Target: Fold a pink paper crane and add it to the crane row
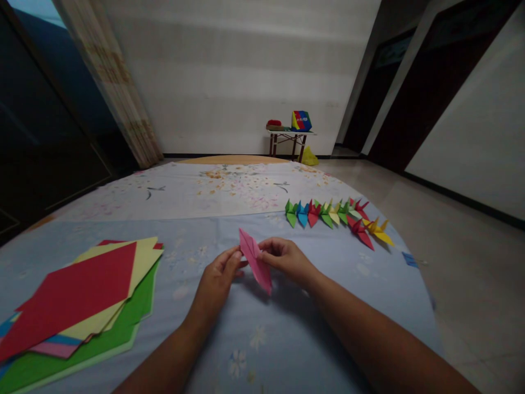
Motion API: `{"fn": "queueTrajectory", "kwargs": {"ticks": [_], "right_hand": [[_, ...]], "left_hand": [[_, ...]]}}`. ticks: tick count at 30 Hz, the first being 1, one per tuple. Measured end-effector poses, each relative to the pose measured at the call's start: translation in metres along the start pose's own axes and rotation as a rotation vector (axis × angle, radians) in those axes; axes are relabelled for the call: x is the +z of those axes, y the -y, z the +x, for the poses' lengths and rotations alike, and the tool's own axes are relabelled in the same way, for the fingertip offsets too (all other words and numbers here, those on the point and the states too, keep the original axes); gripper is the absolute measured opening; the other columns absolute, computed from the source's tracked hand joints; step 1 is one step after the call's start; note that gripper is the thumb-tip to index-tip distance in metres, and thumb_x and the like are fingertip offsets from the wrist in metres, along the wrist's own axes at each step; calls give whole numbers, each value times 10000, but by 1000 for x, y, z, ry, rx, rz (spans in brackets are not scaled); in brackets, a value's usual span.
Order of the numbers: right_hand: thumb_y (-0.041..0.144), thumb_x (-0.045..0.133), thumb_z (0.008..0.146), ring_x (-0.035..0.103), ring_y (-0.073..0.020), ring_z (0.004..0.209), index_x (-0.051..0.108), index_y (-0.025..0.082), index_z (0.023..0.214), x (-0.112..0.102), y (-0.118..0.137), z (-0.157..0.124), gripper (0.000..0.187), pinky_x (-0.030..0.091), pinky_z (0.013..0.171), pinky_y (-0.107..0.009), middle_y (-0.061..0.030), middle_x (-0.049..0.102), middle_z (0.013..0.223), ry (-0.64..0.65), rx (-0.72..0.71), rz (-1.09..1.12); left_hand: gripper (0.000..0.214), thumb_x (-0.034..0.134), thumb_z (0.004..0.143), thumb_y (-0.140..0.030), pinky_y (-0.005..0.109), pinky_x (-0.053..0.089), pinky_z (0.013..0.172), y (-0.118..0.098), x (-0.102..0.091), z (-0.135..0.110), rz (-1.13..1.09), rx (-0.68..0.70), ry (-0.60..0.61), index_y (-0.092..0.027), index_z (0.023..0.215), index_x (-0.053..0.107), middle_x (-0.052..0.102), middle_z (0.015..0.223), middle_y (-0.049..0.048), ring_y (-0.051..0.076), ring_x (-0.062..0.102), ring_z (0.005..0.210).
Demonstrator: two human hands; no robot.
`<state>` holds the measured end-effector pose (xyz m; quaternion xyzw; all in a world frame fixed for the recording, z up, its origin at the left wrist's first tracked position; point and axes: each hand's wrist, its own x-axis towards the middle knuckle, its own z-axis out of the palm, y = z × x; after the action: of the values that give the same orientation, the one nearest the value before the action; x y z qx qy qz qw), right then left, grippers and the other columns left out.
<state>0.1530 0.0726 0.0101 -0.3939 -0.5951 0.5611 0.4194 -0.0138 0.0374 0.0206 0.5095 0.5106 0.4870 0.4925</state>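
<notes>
A folded pink paper piece [255, 259], long and pointed at both ends, is held above the blue floral cloth [287, 339]. My left hand [219, 276] pinches its left edge near the middle. My right hand [287, 258] grips it from the right, fingers curled around the fold. Both hands meet at the paper's centre, just above the cloth.
A stack of coloured paper sheets [82, 298], red on top, lies at the left. A row of several finished paper cranes [336, 216] sits at the right rear. A small table [289, 137] with a colourful box stands by the far wall. Tiled floor lies to the right.
</notes>
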Motion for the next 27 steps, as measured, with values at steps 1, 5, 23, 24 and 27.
{"fn": "queueTrajectory", "kwargs": {"ticks": [1,5,23,24,27], "right_hand": [[363,654,693,508,-83,569,648,137,886,-6,3,1,297,387,548,-212,3,611,687,34,35,-30],[287,571,756,448,-69,490,687,145,922,-21,7,2,248,337,486,-199,15,593,613,219,114,-250],[512,623,717,386,-258,1108,572,246,1133,-17,-13,-11,497,271,917,-423,-81,539,1149,-9,-190,-975],[531,629,699,370,-268,1127,552,240,1156,-15,-14,-11,547,266,922,-432,-87,520,1180,-5,-163,-987],[503,651,684,333,-279,1171,502,242,1208,-11,-16,-10,605,253,939,-450,-96,474,1243,-15,-84,-1006]], "left_hand": [[448,517,775,-463,323,484,714,-1,-2,1,27,9,-54,-138,1076,588,653,1005,104,238,618,872],[383,491,802,-363,333,454,766,1,-9,2,344,189,-265,-164,1125,542,592,1095,103,224,569,936],[176,484,833,-279,350,379,765,21,8,-1,892,423,147,-219,861,647,630,846,49,219,542,836],[159,496,826,-270,347,374,761,22,8,-2,883,412,134,-218,867,641,635,849,45,218,545,834],[137,532,804,-259,351,345,765,24,8,-2,879,387,77,-221,901,621,650,862,31,217,553,831]]}}
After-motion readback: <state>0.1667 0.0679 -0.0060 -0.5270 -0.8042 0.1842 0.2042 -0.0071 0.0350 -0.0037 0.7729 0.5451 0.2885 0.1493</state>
